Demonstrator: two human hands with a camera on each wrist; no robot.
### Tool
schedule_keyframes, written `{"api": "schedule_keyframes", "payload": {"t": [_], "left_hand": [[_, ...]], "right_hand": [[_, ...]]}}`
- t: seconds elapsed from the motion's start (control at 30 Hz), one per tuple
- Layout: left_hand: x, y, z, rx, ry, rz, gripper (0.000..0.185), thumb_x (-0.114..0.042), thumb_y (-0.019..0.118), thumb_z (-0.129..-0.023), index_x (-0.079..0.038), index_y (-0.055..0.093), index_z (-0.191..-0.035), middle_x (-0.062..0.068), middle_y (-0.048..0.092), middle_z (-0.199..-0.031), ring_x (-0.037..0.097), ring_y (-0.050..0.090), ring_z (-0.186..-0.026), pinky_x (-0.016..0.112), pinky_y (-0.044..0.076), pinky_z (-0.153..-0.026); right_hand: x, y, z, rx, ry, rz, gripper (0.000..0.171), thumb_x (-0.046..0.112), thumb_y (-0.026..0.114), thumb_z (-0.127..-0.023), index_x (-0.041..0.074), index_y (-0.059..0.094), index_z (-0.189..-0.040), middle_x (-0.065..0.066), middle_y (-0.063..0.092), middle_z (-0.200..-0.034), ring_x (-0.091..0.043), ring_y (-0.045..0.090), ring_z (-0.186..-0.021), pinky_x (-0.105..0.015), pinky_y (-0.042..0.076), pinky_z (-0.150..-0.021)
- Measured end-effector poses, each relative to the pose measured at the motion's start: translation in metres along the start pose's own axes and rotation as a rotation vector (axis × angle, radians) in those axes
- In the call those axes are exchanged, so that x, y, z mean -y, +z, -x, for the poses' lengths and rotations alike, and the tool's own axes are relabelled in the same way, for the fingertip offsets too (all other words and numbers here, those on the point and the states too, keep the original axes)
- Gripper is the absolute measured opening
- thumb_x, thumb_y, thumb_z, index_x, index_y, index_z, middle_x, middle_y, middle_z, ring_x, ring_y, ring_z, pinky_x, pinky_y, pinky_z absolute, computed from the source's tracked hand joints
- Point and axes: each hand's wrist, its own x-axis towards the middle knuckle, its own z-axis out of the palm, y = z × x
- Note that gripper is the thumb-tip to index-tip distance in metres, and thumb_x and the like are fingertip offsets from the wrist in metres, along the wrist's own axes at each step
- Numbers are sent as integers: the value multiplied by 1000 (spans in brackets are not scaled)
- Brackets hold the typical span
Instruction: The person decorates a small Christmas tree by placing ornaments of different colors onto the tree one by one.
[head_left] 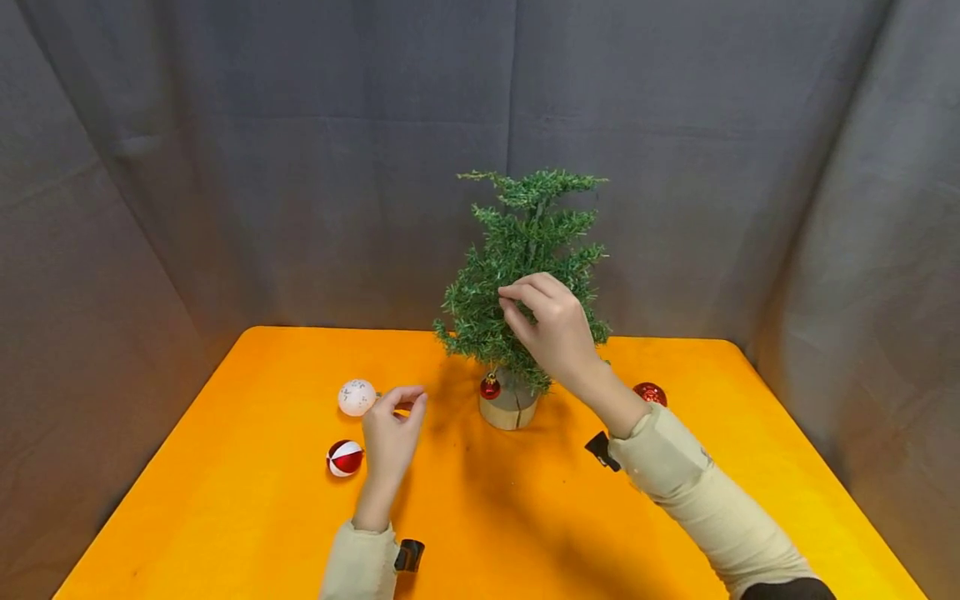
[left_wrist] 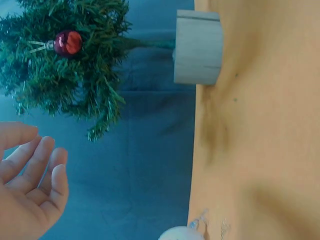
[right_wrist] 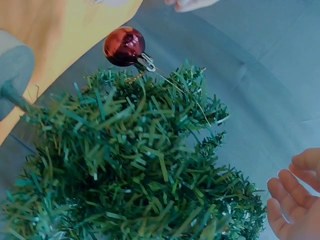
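Note:
A small artificial Christmas tree [head_left: 480,292] stands upright on a wooden base [head_left: 497,414]. From a low front branch hangs a shiny red ball ornament [head_left: 490,387], its thread loop visible in the right wrist view on the ornament [right_wrist: 124,46]. My right hand [head_left: 553,325] hovers before the tree's middle, thumb and fingers loosely bent with nothing seen between them. Left of the tree, above the table, my left hand [head_left: 392,440] has its thumb tip close to the index finger and holds nothing visible. The left wrist view shows that hand [left_wrist: 32,187] with relaxed, bent fingers.
A white patterned ball [head_left: 356,397] and a red-and-white striped ball [head_left: 344,458] lie left of my left hand. A red glittery ball [head_left: 649,392] is partly hidden by my right forearm. Grey curtains [head_left: 337,167] enclose the orange table [head_left: 247,483] behind and at the sides.

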Motion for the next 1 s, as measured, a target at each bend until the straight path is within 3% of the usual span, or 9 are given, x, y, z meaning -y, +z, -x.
{"api": "schedule_keyframes", "payload": {"t": [0.2,0.7,0.83,1.0], "left_hand": [[5,-8,-1,-25,-11,-17,7,-1,68,-76,2,69,-82,9,65,-75,20,58,-65,21,45,-52],[18,-29,-2,-60,-91,-62,8,-1,67,-77,3,68,-84,11,65,-76,20,57,-60,15,44,-52],[23,-35,-3,-85,-91,-86,8,-1,68,-77,3,68,-83,12,66,-76,22,57,-60,13,42,-52],[28,-43,-3,-111,-109,-120,9,-2,68,-76,4,68,-83,14,66,-77,24,58,-61,11,41,-51]], "right_hand": [[-1,-3,-6,-7,-7,47,8,-1,66,-78,-1,68,-85,-10,63,-82,-23,55,-75,-33,45,-70],[-6,0,-17,18,-43,125,6,2,65,-78,0,69,-83,-9,63,-80,-22,50,-68,-32,29,-56],[-7,0,-24,52,-19,122,7,2,63,-81,0,69,-85,-10,63,-81,-22,51,-70,-31,34,-57],[-11,-4,-33,130,90,81,11,3,60,-83,-1,68,-90,-10,63,-83,-20,56,-69,-30,45,-59]]}}
